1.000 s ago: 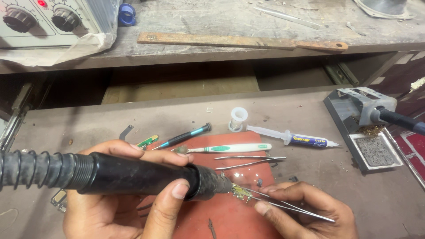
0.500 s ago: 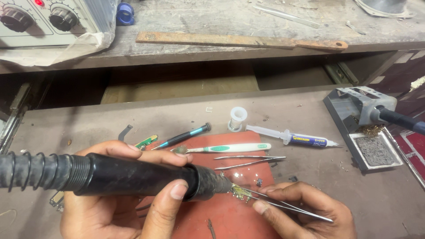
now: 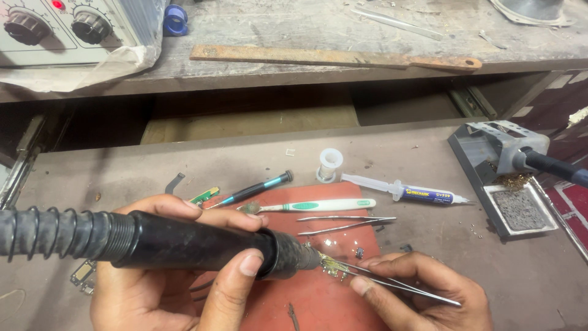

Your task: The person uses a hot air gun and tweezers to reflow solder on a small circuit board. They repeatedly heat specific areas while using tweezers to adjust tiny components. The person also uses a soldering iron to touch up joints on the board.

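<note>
My left hand (image 3: 177, 282) grips a thick black hot-air wand (image 3: 196, 245) with a coiled black hose (image 3: 55, 233) trailing off to the left. Its nozzle points right at a small circuit piece (image 3: 332, 265) lying on a red mat (image 3: 318, 306). My right hand (image 3: 422, 291) pinches silver tweezers (image 3: 398, 285) whose tips rest at that small piece, just in front of the nozzle. The two hands sit close together at the bottom of the view.
Beyond the hands lie spare tweezers (image 3: 346, 224), a white-and-green toothbrush (image 3: 312, 206), a dark screwdriver (image 3: 254, 189), a solder spool (image 3: 329, 164), a flux syringe (image 3: 410, 192). A soldering-iron stand (image 3: 502, 178) stands right. A dial-fronted station (image 3: 67, 30) and a rusty file (image 3: 331, 57) sit on the shelf.
Nothing has visibly changed apart from a slight shift of the view; both hands stay on the wand and the tweezers at the small piece.
</note>
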